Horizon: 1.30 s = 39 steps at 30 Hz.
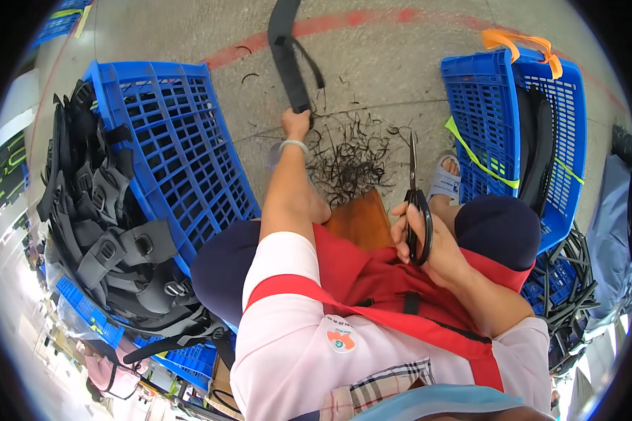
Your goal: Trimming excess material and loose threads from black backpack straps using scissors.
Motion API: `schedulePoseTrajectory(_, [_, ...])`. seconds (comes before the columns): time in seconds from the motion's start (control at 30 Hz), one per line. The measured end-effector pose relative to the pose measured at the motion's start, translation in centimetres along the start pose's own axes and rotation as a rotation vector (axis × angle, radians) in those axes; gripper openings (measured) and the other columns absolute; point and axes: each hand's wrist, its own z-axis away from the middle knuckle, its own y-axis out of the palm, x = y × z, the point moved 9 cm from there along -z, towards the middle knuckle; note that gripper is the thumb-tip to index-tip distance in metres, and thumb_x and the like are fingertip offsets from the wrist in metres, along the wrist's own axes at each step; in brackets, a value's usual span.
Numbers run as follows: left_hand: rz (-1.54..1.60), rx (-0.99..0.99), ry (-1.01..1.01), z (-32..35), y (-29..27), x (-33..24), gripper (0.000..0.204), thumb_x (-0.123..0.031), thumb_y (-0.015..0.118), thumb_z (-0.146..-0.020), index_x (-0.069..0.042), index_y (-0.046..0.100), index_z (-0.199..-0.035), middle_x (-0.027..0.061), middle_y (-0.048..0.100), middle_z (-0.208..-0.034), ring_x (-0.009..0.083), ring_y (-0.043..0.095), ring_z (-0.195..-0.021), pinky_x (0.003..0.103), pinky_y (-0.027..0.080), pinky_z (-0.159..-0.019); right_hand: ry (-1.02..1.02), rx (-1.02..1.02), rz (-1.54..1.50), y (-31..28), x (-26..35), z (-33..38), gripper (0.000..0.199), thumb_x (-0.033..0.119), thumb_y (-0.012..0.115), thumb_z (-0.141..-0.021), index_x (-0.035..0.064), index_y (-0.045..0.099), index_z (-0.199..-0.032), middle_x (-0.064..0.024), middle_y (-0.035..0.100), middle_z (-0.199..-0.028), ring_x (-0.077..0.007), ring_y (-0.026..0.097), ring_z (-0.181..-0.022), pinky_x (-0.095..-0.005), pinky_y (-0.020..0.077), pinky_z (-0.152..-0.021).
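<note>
My left hand [297,123] reaches forward, its fingers closed on the near end of a dark grey padded strap [285,64]. The strap runs away from me over the floor, and a thinner black band [310,63] branches off its right side. In front of my lap, my right hand [439,249] is wrapped round the black handles of a pair of scissors [416,198]. The blades point away from me, well apart from the strap. Many short black trimmings [351,158] lie scattered on the floor between my feet.
At my left stands a blue plastic crate [172,126], with a heap of black buckled straps [112,231] beside it. To the right is another blue crate [481,119] with black strap pieces and orange ties. A brown wooden board [361,221] lies between my legs.
</note>
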Motion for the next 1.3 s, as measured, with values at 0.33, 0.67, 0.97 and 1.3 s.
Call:
schedulePoseTrajectory(0.33, [0.982, 0.330, 0.486, 12.0, -5.8, -22.2, 0.021, 0.004, 0.071, -0.075, 0.002, 0.069, -0.096, 0.0030, 0.067, -0.087, 0.0131, 0.063, -0.074, 0.027, 0.050, -0.066, -0.333, -0.040, -0.015, -0.4, 5.3, -1.7, 0.042, 0.045, 0.049, -0.098, 0.0033, 0.049, -0.106, -0.0045, 0.056, -0.075, -0.0107, 0.052, -0.056, -0.0254, 0.0417, -0.051])
schedulePoseTrajectory(0.67, [0.529, -0.097, 1.235, 24.8, -21.0, -23.7, 0.039, 0.018, 0.055, -0.066, -0.004, 0.072, -0.093, 0.0078, 0.066, -0.095, 0.0187, 0.062, -0.089, 0.027, 0.048, -0.083, -0.470, 0.134, -0.379, -2.7, 7.9, 1.0, 0.049, 0.057, 0.047, -0.094, 0.0090, 0.058, -0.093, -0.0009, 0.057, -0.071, -0.0103, 0.049, -0.055, -0.0227, 0.0399, -0.051])
schedulePoseTrajectory(0.97, [0.182, -0.628, 1.246, 34.2, -29.3, -18.0, 0.045, 0.013, 0.059, -0.070, -0.006, 0.065, -0.110, 0.0083, 0.060, -0.112, 0.0208, 0.056, -0.106, 0.028, 0.044, -0.090, -0.478, 0.515, 0.333, 3.7, 1.5, 6.5, 0.021, 0.017, 0.072, -0.082, 0.0057, 0.054, -0.086, -0.0020, 0.056, -0.071, -0.0086, 0.051, -0.058, -0.0221, 0.0386, -0.051])
schedulePoseTrajectory(1.3, [1.245, 1.190, 0.276, 53.5, -15.0, -6.6, 0.040, -0.035, 0.054, -0.096, -0.003, 0.054, -0.119, 0.0120, 0.061, -0.116, 0.0250, 0.059, -0.108, 0.041, 0.046, -0.097, -0.969, 0.186, 0.434, 6.3, 3.4, 10.5, 0.025, 0.013, 0.072, -0.083, 0.0042, 0.053, -0.096, -0.0017, 0.058, -0.075, -0.0100, 0.058, -0.062, -0.0227, 0.0459, -0.054])
